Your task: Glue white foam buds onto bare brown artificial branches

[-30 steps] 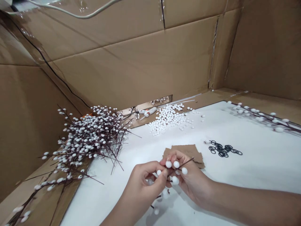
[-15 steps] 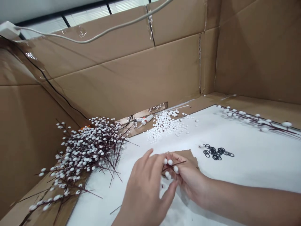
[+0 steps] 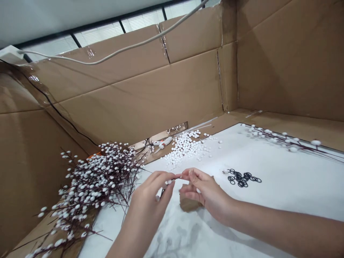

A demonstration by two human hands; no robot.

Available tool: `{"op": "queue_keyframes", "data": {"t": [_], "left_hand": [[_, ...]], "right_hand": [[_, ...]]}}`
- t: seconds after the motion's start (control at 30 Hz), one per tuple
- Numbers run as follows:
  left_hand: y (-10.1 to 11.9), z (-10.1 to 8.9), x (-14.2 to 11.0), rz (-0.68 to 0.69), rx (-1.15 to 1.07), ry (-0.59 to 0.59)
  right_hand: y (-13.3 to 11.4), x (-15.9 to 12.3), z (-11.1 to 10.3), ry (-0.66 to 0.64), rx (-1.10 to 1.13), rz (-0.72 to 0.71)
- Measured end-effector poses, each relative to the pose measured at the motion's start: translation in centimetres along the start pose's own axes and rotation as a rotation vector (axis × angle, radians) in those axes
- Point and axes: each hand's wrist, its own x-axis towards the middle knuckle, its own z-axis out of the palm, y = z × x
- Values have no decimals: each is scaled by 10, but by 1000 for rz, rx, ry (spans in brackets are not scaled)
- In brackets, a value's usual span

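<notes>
My left hand (image 3: 150, 200) is closed round a dark twig with white berries (image 3: 168, 182), some of them showing between thumb and fingers. My right hand (image 3: 208, 190) faces it, with thumb and forefinger pinched at the twig's tip by the left fingertips. A white spot shows by its curled lower fingers; whether it is a berry I cannot tell. Below the right hand lies a torn piece of brown cardboard (image 3: 190, 203). The hands are above a white board (image 3: 282, 186). Much of the twig is hidden by the fingers.
A heap of berry branches (image 3: 99, 179) spreads on the left. Loose white berries (image 3: 185, 147) lie at the back beside a glue gun (image 3: 164, 142). Black rings (image 3: 243, 178) are right of the hands. A longer berry branch (image 3: 285, 138) lies far right. Cardboard walls (image 3: 139, 96) enclose the back.
The twig has moved leftward into my left hand, which has closed round it. My right fingers have shifted to its tip. The view has tilted and turned slightly.
</notes>
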Motion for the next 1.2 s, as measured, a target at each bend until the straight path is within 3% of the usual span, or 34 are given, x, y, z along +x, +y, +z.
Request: {"op": "queue_keyframes", "data": {"t": [0.1, 0.2, 0.33, 0.43, 0.5, 0.6, 0.7, 0.8, 0.9, 0.97, 1.0, 1.13, 1.2], "left_hand": [[3, -18, 9, -216, -337, -39], [6, -26, 13, -375, -675, -56], [3, -15, 11, -498, -1034, -211], [0, 3, 7, -538, -1155, -369], [-3, 13, 5, -537, -1170, -441], [-8, 23, 6, -553, -1131, -525], [-19, 30, 8, -587, -1004, -472], [-34, 38, 11, -596, -789, -334], [-50, 48, 12, -567, -581, -258], [-60, 54, 12, -555, -527, -218], [-66, 57, 13, -551, -506, -191], [-76, 58, 13, -552, -344, -24], [-68, 54, 11, -502, -227, 91]], "right_hand": [[-16, 7, -6, -59, 223, 58], [-32, 16, -17, -299, 539, 157], [-45, 21, -27, -494, 613, 143], [-48, 20, -31, -596, 664, 156], [-45, 21, -36, -786, 716, 261], [-37, 27, -49, -1211, 682, 523], [-31, 34, -56, -1560, 611, 685], [-30, 37, -49, -1784, 596, 713], [-31, 37, -41, -1953, 643, 538], [-33, 35, -41, -1902, 676, 373], [-34, 34, -42, -1777, 661, 303], [-46, 25, -41, -862, 406, 205], [-51, 20, -32, -544, 301, 268]]}}
